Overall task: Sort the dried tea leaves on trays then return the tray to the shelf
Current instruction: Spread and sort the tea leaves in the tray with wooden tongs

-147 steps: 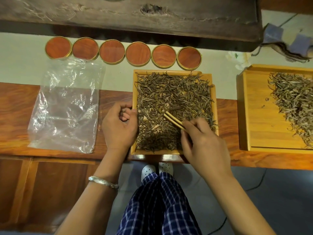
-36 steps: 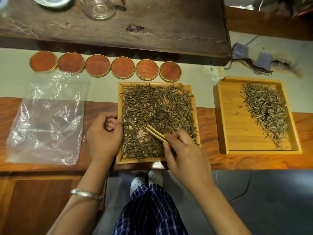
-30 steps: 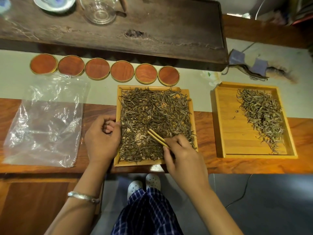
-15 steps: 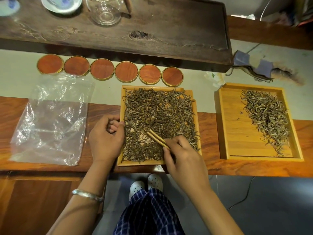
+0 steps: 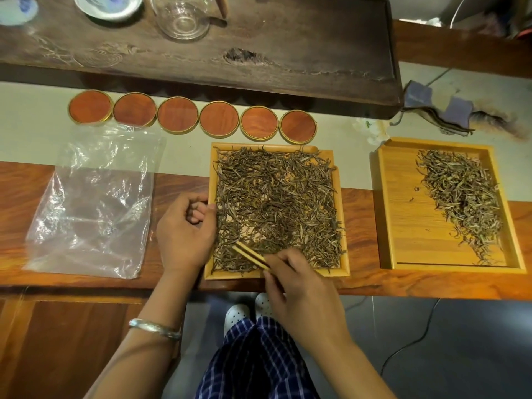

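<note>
Since 0.5 s ago, the bamboo tweezers have shifted toward the near-left corner of the centre tray. The right hand pinches the tweezers, tips nearly closed, in the dried tea leaves. The left hand rests loosely curled, holding nothing, against the tray's left rim. The reddish wooden table also carries a second tray with a smaller leaf pile, 6 round coasters and a crinkled plastic bag.

Glass jar top cut off by edge; left hand curled, contents perhaps hidden.
</note>
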Motion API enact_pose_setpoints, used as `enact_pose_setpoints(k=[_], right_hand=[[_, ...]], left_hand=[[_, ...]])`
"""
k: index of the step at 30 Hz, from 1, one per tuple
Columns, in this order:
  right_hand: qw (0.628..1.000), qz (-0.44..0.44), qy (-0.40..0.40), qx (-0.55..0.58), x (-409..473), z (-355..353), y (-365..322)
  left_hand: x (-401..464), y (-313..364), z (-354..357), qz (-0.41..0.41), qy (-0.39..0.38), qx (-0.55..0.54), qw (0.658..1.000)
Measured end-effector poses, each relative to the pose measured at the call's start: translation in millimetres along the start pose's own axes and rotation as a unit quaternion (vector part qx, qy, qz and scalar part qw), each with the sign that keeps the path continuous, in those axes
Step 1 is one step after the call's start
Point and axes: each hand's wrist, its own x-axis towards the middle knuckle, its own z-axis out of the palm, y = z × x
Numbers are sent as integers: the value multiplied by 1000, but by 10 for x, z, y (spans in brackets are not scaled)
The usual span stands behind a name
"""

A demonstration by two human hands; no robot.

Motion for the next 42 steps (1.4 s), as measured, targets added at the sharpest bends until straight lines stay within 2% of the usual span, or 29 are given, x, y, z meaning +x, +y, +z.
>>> enact_pose_setpoints(k=[4,8,11,17,22,26,30,34,37,42], right_hand=[[1000,3,24,-8,31,-43,12],[1000,-24,10,-3,0,0,-40],[1000,2,12,1,17,4,-1],[989,70,132,14,113,-125,186],[992,82,93,-9,87,-17,140],[995,57,86,8,32,25,85],[985,77,155,25,-20,-105,219],[964,135,230,10,-175,-338,578],[961,163,223,-32,-319,-410,738],[973,142,178,-34,-418,-342,672]], left_hand=[[2,0,-1,3,1,3,1000],[4,-19,-3,4,-1,8,1000],[3,-20,-3,5,0,7,1000],[1,-3,-6,10,0,13,1000],[1,-26,1,7,0,14,1000],[10,-30,10,4,9,20,1000],[11,-28,8,8,7,14,1000],[13,-29,8,7,6,9,1000],[20,-29,9,5,3,7,1000],[30,-41,11,10,5,9,1000]])
